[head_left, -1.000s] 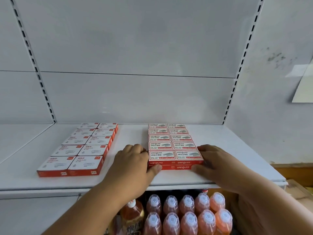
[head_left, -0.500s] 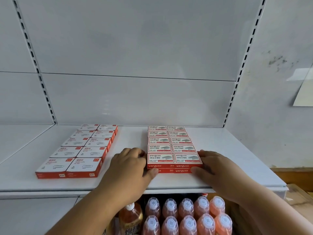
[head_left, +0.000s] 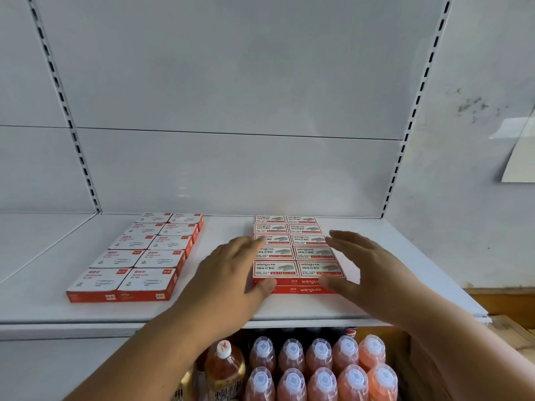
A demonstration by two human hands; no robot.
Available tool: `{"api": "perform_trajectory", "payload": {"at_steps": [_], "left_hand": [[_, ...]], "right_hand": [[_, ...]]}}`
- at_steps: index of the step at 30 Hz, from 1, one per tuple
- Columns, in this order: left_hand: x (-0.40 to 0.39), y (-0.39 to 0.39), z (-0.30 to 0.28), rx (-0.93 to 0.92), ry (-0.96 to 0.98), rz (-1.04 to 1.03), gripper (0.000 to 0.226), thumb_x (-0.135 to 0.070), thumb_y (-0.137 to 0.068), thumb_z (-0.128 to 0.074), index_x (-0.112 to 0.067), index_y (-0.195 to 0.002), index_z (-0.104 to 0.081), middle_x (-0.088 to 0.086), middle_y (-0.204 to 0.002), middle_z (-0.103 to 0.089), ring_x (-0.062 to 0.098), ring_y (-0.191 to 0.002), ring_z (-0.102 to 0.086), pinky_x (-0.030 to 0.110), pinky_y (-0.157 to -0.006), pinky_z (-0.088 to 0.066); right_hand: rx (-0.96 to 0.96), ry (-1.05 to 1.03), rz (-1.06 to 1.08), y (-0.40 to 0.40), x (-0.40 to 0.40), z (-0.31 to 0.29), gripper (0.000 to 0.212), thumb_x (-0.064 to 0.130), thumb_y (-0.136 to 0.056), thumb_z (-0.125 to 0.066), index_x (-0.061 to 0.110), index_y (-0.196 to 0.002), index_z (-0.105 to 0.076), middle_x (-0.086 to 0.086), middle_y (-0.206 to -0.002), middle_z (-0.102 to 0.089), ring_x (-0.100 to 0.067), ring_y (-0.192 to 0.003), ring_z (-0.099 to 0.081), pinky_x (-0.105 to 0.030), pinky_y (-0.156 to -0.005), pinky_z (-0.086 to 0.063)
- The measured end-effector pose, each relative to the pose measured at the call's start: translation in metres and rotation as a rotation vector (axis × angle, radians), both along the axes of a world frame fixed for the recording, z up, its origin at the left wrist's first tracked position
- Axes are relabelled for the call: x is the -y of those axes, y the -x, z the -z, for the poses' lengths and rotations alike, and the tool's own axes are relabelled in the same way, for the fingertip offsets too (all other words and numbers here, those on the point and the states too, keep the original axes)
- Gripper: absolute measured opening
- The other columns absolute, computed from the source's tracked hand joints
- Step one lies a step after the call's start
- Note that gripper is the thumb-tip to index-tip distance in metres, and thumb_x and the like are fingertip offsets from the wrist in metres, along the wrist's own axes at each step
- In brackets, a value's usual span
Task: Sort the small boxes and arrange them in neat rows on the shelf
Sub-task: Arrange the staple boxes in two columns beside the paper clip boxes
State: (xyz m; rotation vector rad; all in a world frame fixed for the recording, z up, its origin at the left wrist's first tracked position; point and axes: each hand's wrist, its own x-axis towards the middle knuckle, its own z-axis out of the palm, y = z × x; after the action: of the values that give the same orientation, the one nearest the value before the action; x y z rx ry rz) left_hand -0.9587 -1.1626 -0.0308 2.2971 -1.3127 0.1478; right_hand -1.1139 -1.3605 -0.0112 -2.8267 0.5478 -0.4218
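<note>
On the white metal shelf (head_left: 231, 311), two blocks of small red-and-white cardboard boxes lie flat. Toward the right of centre sits the block of staple boxes (head_left: 295, 250), two columns wide and running back to the rear panel; its front face shows two layers. The left hand (head_left: 228, 273) lies along the block's left side, fingers straight and close together, pointing away from the camera, with the fingertips over the third row back and the thumb lying against the front lower corner of the block. The right hand (head_left: 367, 267) mirrors it on the right side: fingers extended and slightly spread, raised a little above the box tops, thumb reaching toward the front right corner. Whether the right palm touches the boxes cannot be told. Neither hand curls round a box. Both forearms come up from the bottom edge of the view.

Well apart to the left lies the block of paper-clip boxes (head_left: 144, 256), also two columns wide and set at a slight angle to the shelf edge.

Behind the shelf stands a white back panel (head_left: 231, 96) between two slotted uprights (head_left: 63, 111). Below the shelf, orange drink bottles with white caps (head_left: 318, 369) stand in rows, with a darker tea bottle (head_left: 225, 369) at their left. A scuffed grey wall (head_left: 477, 82) with a pale sheet of paper (head_left: 518, 151) fixed to it rises on the right.
</note>
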Motion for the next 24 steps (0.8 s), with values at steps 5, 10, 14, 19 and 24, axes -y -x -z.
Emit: {"api": "perform_trajectory", "payload": {"at_steps": [5, 10, 14, 19, 24], "left_hand": [[0.014, -0.002, 0.000, 0.082, -0.123, 0.138, 0.066, -0.052, -0.097, -0.045, -0.041, -0.154, -0.013, -0.021, -0.162, -0.005, 0.002, -0.149, -0.003, 0.024, -0.120, -0.004], [0.020, -0.005, 0.007, 0.083, -0.108, 0.160, 0.060, -0.045, -0.099, -0.048, -0.039, -0.154, -0.022, -0.021, -0.161, -0.015, 0.000, -0.148, -0.007, 0.016, -0.114, -0.002], [0.021, -0.002, 0.006, 0.065, -0.085, 0.157, 0.058, -0.041, -0.099, -0.051, -0.038, -0.152, -0.028, -0.021, -0.159, -0.021, 0.000, -0.147, -0.012, 0.013, -0.111, -0.003], [0.021, 0.000, -0.003, 0.048, -0.112, 0.132, 0.063, -0.044, -0.097, -0.053, -0.035, -0.153, -0.027, -0.016, -0.160, -0.022, 0.004, -0.146, -0.017, 0.015, -0.112, -0.007], [0.024, -0.002, -0.023, 0.054, -0.169, 0.122, 0.067, -0.056, -0.097, -0.043, -0.033, -0.155, -0.020, -0.016, -0.161, -0.015, 0.006, -0.147, -0.012, 0.023, -0.116, -0.009]], "right_hand": [[-0.070, 0.089, -0.151, -0.013, -0.001, 0.000, 0.070, 0.055, -0.089, -0.057, 0.034, -0.151, -0.032, 0.017, -0.158, -0.025, 0.002, -0.145, -0.019, -0.008, -0.111, -0.005], [-0.070, 0.135, -0.208, -0.018, 0.005, 0.013, 0.067, 0.053, -0.093, -0.053, 0.031, -0.152, -0.030, 0.018, -0.158, -0.022, 0.014, -0.136, -0.004, 0.002, -0.102, 0.010], [-0.049, 0.141, -0.219, -0.018, 0.004, 0.016, 0.066, 0.052, -0.093, -0.053, 0.031, -0.151, -0.029, 0.019, -0.158, -0.020, 0.013, -0.139, -0.004, 0.001, -0.104, 0.007], [-0.035, 0.133, -0.215, -0.018, 0.004, 0.012, 0.068, 0.055, -0.090, -0.055, 0.031, -0.150, -0.034, 0.017, -0.157, -0.028, 0.009, -0.142, -0.013, 0.001, -0.103, 0.005], [-0.014, 0.095, -0.176, -0.023, -0.001, -0.001, 0.070, 0.060, -0.090, -0.049, 0.026, -0.150, -0.037, 0.011, -0.158, -0.028, -0.002, -0.146, -0.018, -0.008, -0.109, -0.002]]}}
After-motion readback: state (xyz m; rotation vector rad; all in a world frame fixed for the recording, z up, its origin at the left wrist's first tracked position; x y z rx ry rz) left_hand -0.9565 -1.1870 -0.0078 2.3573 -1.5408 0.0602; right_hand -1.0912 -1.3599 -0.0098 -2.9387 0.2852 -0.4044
